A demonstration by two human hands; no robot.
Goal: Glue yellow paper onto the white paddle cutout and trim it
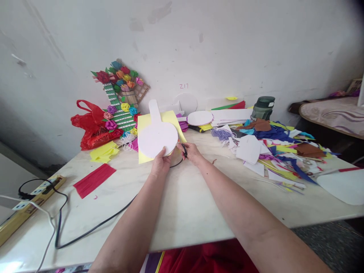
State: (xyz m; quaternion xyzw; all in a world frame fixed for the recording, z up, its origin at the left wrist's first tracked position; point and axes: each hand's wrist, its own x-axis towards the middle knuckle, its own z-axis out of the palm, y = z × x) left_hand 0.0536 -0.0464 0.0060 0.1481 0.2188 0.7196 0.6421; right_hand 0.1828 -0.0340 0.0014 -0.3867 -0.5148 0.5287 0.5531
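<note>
A white paddle-shaped card (pixel 157 139), with a round body and a handle pointing away from me, lies against a yellow paper sheet (pixel 144 120). My left hand (pixel 162 163) is closed on the near edge of the card and sheet, thumb on top. At the right side of the round part, my right hand (pixel 191 152) grips black-handled scissors (pixel 184 150). Their blades are small and partly hidden at the paper's edge. A black cord (pixel 113 216) passes beneath my left arm toward my right hand.
A red plastic bag (pixel 92 127) and a paper-flower decoration (pixel 122 98) stand at the back left. Red crepe paper (pixel 94 180) and a power strip (pixel 36 197) lie left. Paper scraps (pixel 273 148) pile up on the right, near a dark green bottle (pixel 263 109).
</note>
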